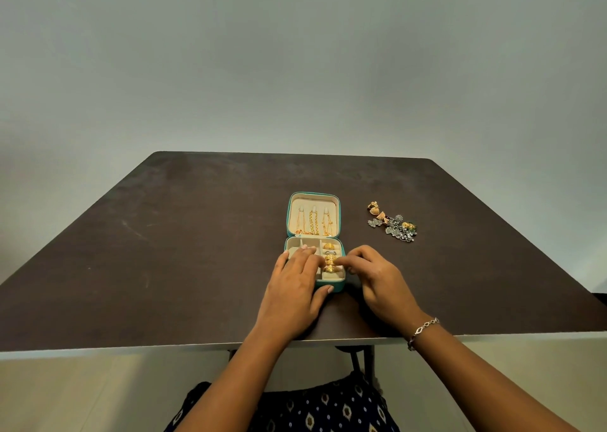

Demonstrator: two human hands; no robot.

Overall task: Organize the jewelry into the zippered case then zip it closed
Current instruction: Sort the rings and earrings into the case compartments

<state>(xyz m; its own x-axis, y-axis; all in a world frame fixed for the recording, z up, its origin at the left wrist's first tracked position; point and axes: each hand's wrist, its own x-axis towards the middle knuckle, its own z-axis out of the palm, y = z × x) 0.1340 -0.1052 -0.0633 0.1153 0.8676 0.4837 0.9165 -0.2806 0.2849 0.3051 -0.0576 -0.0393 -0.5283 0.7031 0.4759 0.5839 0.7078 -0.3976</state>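
A small teal zippered case (338, 215) lies open on the dark table, lid tipped back. Gold chains (313, 223) hang inside the cream lid. The right-hand slots of the base hold several gold earrings (329, 268) and a ring. My left hand (295, 287) rests over the left half of the base, fingers straight and thumb on the front wall. From the right, my right hand (377, 279) reaches in and pinches a gold earring (331, 258) with its fingertips. A loose pile of gold and silver jewelry (391, 223) lies to the right of the case.
The dark brown table (164, 251) has its near edge just below my wrists and its far edge against a plain wall. A silver bracelet (423, 328) circles my right wrist. Table legs and patterned cloth on my lap show below the edge.
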